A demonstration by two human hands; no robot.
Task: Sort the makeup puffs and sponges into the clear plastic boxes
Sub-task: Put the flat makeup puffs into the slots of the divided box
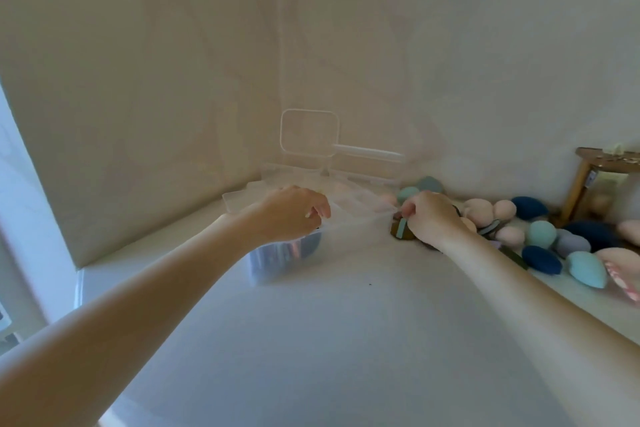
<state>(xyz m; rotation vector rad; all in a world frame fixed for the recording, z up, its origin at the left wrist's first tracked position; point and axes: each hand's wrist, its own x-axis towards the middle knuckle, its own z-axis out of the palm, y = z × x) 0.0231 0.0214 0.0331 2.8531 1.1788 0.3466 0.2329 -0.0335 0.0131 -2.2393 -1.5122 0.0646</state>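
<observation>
Sponges point(540, 234) lie in a loose heap at our right on the white tabletop point(346, 340), well clear of the nearest clear box point(287, 253). We count about four dark blue ones, four teal ones counting the two beside the far boxes, one grey-lilac one and some six pale pink ones — the pile overlaps itself and runs off the right edge, so the tally is rough. A few flat puffs point(491, 227) with dark bands lie among them, half buried; we cannot count those.

Our left hand point(294, 213) rests on the rim of the nearest box, fingers curled over its edge. Dark blue and pinkish pieces show through the cloudy wall, too blurred to number. Our right hand point(433, 218) is closed around a flat brown puff point(403, 230) with a teal strap, just beside the box's right corner; most of that puff is hidden under the fingers.

Behind stand more clear boxes point(363, 177) with two lids point(309, 131) propped up against the wall — at least two boxes, their edges hard to separate. A wooden stand point(585, 184) is cut off at the right edge.

We can read no brand, label or writing anywhere.
</observation>
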